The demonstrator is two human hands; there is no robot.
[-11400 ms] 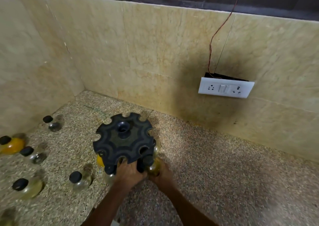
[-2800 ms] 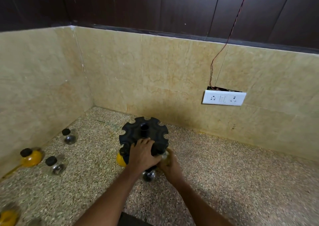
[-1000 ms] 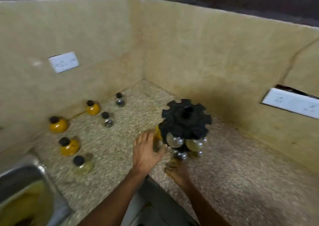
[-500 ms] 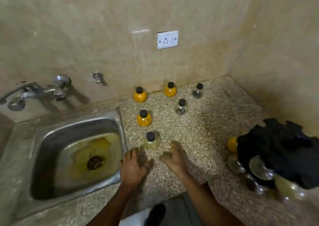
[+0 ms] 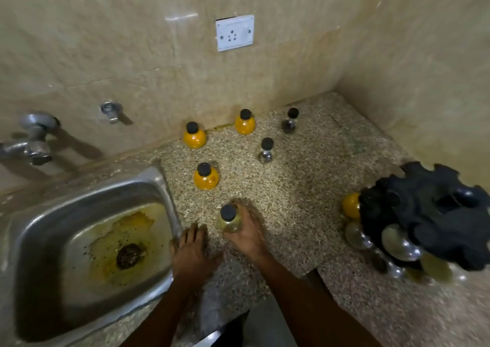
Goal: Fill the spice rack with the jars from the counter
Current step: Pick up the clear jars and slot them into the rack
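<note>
The speckled granite counter (image 5: 305, 187) runs into a corner of beige tiled wall, with a steel sink (image 5: 34, 240) sunk into its left part and a tap (image 5: 31, 145) on the wall above it. At the right edge stands the black spice rack (image 5: 429, 214), a notched carousel already carrying several round jars beneath its top disc, one orange (image 5: 350, 205) and the others pale or clear; how many slots stay free cannot be told from this angle.

Six jars are not yet racked. Three orange ones (image 5: 205, 178) and two small clear ones (image 5: 266, 150) stand upright and well apart toward the back wall. The sixth, a pale yellowish jar with a black cap (image 5: 228, 218), sits nearest the person, and the right hand (image 5: 246, 232) is wrapped around its body. The left hand (image 5: 192, 251) lies flat and empty, fingers spread, on the counter just beside the sink rim.

The step in hand looks like picking up the next jar. The next move probably calls for lifting it clear, carrying it rightward to the rack, and sliding its neck into an empty notch, perhaps steadying or turning the rack with the free hand.
</note>
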